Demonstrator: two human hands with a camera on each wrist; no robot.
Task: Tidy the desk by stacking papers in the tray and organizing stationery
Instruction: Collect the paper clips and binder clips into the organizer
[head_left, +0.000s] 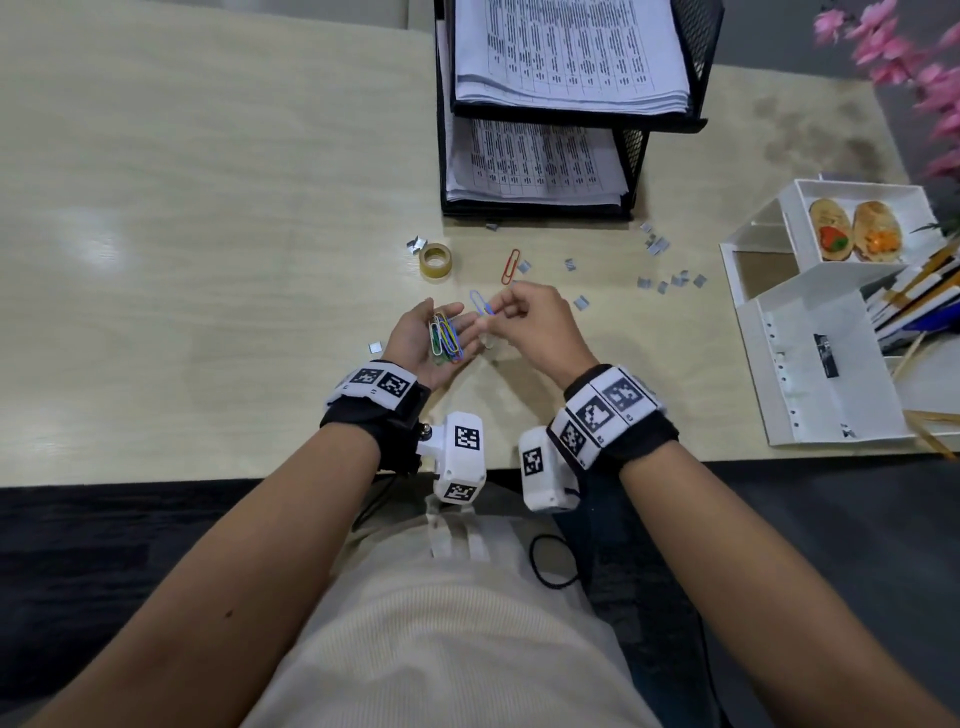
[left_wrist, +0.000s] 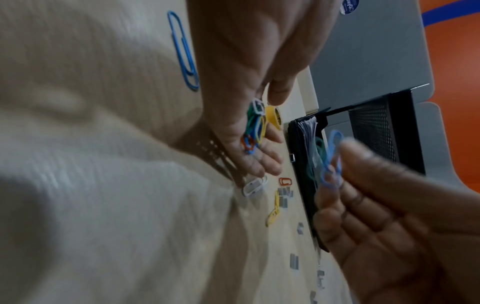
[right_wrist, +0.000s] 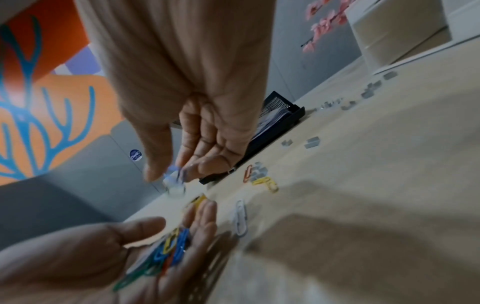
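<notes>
Our left hand (head_left: 423, 335) lies palm up with fingers spread, cradling a heap of coloured paper clips (head_left: 445, 340). Just beside it, our right hand (head_left: 537, 327) pinches a blue paper clip (head_left: 480, 303) between thumb and fingertips. Further out on the worktop (head_left: 208, 208) lie a red paper clip (head_left: 510, 266), a tape roll (head_left: 435, 260) and scattered staples (head_left: 670, 280). Beyond stands a black mesh tray (head_left: 631, 156) stacked with printed papers (head_left: 540, 161). A white organizer (head_left: 810, 322) sits at right.
</notes>
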